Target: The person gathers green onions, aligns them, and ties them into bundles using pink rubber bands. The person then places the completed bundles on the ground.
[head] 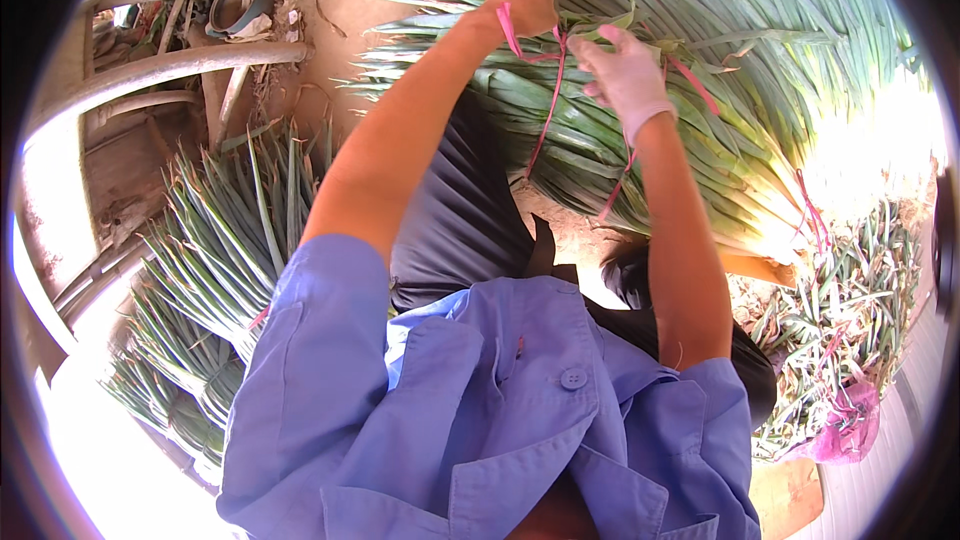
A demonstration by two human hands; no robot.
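A large bundle of green onions (592,120) lies before me, its leaves towards the left and its pale stems towards the lower right. A pink tie (551,109) wraps across the leaves. My left hand (525,6) is closed in a fist above the bundle's upper side, gripping the tie, with a loose pink end hanging by the wrist. My right hand (626,79), in a pale thin glove, is over the leaves just right of the tie. Its fingers are apart and appear to hold nothing. A second pink tie (621,184) runs below the right wrist, and a red one (811,210) circles the stems.
More green onions (750,0) are heaped behind the bundle. Tied bunches (217,240) stand at left, near pipes (195,60) and a bucket (240,7). At right lies a pile of leaf trimmings (847,315) with a purple mesh bag (840,427).
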